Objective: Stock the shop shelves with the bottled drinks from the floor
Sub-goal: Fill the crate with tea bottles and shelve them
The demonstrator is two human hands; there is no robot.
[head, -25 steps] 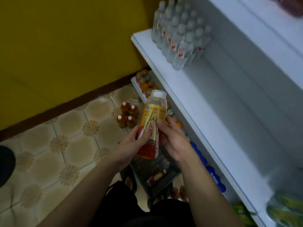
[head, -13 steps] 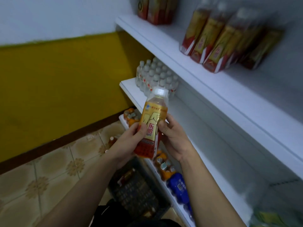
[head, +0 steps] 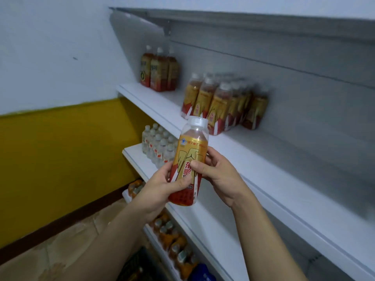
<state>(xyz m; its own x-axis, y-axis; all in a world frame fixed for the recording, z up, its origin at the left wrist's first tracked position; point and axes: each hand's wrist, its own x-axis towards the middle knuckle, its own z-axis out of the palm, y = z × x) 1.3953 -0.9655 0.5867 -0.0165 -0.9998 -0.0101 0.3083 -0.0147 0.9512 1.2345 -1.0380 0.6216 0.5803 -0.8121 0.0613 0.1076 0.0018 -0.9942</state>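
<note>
Smooth plastic drink bottle (head: 189,162) with white cap, amber drink inside, gripped upright by left hand (head: 162,184) and right hand (head: 218,175), matching bottles (head: 221,103) near white shelf (head: 263,175) front edge

One head-worn view stands close against the white painted shop shelves (head: 284,159), facing forward along their front edges toward the white-and-yellow painted wall (head: 50,88) at far left.

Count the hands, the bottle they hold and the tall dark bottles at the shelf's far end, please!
Held gold-and-red plastic drink bottle with a white cap: 1
Hands: 2, the left hand and the right hand, both gripping that bottle
The tall dark-labelled bottles at the far end of the white shelf: 3 showing
Total: 6
</note>
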